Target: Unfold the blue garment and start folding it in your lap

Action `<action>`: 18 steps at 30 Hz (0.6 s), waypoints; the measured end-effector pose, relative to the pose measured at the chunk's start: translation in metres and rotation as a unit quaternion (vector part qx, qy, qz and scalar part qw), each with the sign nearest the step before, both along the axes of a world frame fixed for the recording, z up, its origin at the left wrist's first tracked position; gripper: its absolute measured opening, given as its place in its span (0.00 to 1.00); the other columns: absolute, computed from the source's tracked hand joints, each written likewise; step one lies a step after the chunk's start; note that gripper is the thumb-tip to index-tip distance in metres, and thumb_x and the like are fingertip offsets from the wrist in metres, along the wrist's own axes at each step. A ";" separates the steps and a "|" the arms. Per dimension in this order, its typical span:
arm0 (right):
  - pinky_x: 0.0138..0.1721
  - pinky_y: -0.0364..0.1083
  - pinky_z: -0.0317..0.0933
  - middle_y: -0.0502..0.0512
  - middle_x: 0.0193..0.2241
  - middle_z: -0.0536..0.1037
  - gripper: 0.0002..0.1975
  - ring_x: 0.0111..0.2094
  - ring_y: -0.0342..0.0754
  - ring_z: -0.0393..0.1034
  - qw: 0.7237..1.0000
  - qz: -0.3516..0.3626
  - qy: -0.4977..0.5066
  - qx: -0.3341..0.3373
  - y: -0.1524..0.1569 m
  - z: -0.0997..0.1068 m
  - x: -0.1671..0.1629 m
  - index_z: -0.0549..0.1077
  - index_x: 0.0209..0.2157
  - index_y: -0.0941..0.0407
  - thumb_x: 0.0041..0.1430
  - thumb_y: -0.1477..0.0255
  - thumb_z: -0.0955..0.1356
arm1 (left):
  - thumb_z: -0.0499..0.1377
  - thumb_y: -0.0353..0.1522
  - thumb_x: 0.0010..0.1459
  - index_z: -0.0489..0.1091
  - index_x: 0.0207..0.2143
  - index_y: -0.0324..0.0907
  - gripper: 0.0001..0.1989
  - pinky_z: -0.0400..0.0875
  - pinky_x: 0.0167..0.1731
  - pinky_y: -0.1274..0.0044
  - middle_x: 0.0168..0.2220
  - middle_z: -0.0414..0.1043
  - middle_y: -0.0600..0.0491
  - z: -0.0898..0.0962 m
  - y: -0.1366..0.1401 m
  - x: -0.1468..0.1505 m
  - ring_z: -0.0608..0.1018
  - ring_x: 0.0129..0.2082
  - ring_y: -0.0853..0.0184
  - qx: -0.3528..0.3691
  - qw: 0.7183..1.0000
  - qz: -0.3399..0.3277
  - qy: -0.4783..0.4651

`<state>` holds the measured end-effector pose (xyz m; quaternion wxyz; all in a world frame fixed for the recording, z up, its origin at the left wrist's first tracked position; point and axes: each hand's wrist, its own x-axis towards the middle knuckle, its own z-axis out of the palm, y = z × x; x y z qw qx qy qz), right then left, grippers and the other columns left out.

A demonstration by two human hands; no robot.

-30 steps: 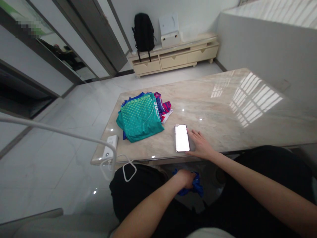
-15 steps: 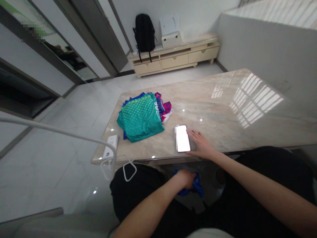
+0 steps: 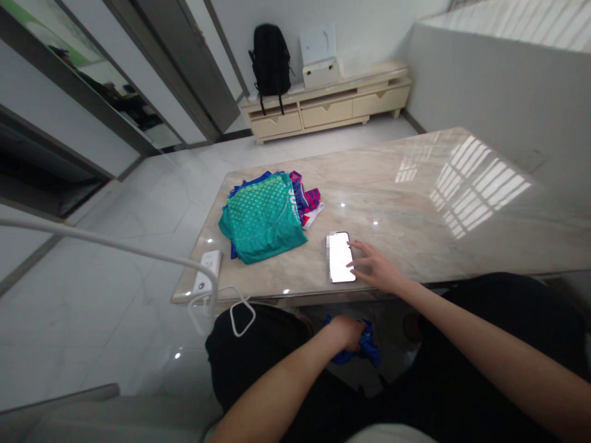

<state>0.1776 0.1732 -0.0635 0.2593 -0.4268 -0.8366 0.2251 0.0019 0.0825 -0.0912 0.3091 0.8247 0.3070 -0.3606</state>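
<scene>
Closest to me are my two bare forearms, both cut off by the lower edge, above my two legs in black trousers (image 3: 258, 357). My left hand (image 3: 348, 333) hangs below the table's near edge, curled around one crumpled blue cloth (image 3: 369, 346); most of its fingertips are hidden in the folds, and the space beneath is too dark to make out. My right hand (image 3: 376, 267) is over the tabletop, fingers extended and apart, holding nothing. Its fingertips overlap the right side of one phone (image 3: 340, 258), which lies face up near the table's front edge; I cannot tell whether they touch the glass. The screen is blank white, its left strip blurred into blocks. To the left, a thick white cable (image 3: 138, 243) crosses in front, cut off at the left edge, and one white device (image 3: 209, 271) lies at the corner of the marbled table (image 3: 397, 237). Between device and phone, slightly farther back, sits one pile of clothes: a green shirt (image 3: 265, 218) on top hides most of the rest, so I cannot count the blue, red-striped and white pieces poking out. Against the far wall, one low cream cabinet (image 3: 325, 115) with three drawer fronts bears one black backpack (image 3: 270, 61).
</scene>
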 end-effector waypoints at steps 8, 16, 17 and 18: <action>0.63 0.61 0.64 0.56 0.67 0.64 0.15 0.65 0.59 0.64 1.000 -0.016 0.010 -0.010 0.002 -0.001 0.002 0.82 0.48 0.49 0.66 0.73 0.66 | 0.65 0.42 0.58 0.68 0.61 0.41 0.30 0.78 0.48 0.62 0.55 0.77 0.37 -0.002 0.000 0.000 0.80 0.53 0.46 0.004 1.000 0.011 -0.003; 0.60 0.62 0.66 0.59 0.66 0.64 0.18 0.62 0.60 0.68 0.999 -0.030 0.020 -0.016 0.003 -0.001 0.003 0.80 0.52 0.51 0.65 0.74 0.65 | 0.64 0.40 0.59 0.66 0.63 0.41 0.31 0.78 0.48 0.62 0.56 0.76 0.38 -0.003 0.001 0.001 0.80 0.54 0.46 -0.001 1.000 0.008 0.007; 0.60 0.62 0.66 0.59 0.66 0.65 0.18 0.61 0.59 0.68 0.999 -0.029 0.023 -0.016 0.003 -0.001 0.003 0.80 0.52 0.50 0.65 0.75 0.65 | 0.64 0.41 0.59 0.66 0.63 0.41 0.31 0.78 0.48 0.62 0.57 0.76 0.38 -0.002 0.001 0.001 0.80 0.54 0.47 -0.002 1.000 0.007 0.008; 0.60 0.62 0.66 0.58 0.66 0.66 0.17 0.61 0.59 0.68 0.999 -0.026 0.027 -0.016 0.003 -0.002 0.003 0.81 0.50 0.50 0.64 0.75 0.65 | 0.64 0.41 0.59 0.66 0.63 0.41 0.31 0.78 0.48 0.62 0.56 0.76 0.38 -0.001 0.001 0.001 0.80 0.54 0.47 -0.002 1.000 0.006 0.008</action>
